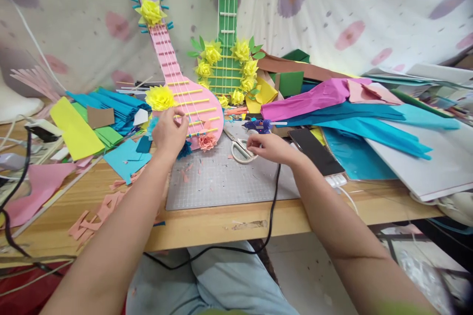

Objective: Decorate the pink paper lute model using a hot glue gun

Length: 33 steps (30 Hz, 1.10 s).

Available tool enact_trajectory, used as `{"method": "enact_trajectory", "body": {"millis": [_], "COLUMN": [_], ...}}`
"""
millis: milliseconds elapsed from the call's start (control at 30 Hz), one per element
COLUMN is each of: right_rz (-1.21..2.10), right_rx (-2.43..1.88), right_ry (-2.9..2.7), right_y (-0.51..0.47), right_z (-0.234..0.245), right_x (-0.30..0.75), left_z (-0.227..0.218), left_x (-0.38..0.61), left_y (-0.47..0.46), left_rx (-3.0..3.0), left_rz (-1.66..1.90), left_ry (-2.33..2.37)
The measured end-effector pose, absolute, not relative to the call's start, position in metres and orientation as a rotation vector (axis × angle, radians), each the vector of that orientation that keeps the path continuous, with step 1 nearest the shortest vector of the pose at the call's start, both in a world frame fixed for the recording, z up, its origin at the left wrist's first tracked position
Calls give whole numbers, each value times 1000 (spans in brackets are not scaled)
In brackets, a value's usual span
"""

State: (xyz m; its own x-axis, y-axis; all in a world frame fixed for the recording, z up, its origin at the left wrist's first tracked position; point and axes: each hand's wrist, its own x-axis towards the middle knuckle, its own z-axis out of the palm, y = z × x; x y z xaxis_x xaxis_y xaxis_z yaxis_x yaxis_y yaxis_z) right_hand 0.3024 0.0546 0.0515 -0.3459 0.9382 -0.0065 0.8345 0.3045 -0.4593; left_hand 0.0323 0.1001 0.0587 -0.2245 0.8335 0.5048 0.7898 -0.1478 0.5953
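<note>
A pink paper lute with yellow frets, white strings and paper flowers leans upright at the back of a grey cutting mat. My left hand is at its lower left edge, below a yellow paper flower. Its fingers are bent into a pinch; whatever lies between them is hidden. My right hand is curled over the white-handled scissors, its fingertips overlapping one handle loop in view. Whether it grips them I cannot tell. Just behind it lies a blue glue gun.
A green paper instrument with yellow flowers stands behind. Crepe paper and a black phone lie right. Paper sheets and pink scraps lie left. A black cable hangs over the table's front edge.
</note>
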Motion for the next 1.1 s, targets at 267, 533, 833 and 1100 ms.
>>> {"method": "enact_trajectory", "body": {"millis": [267,533,833,1100], "right_rz": [575,281,158,9], "right_rx": [-2117,-2125,-2057,-1887], "right_ry": [-2080,-1801,-1693,-1658], "right_y": [58,66,76,85], "right_z": [51,32,17,1], "right_x": [345,325,329,330], "left_z": [58,51,53,54], "left_x": [60,68,65,70], "left_y": [140,143,136,140], "left_rx": [2228,2277,2328,2200], "left_rz": [862,598,578,535], "left_ry": [1925,2039,2060,2038]}}
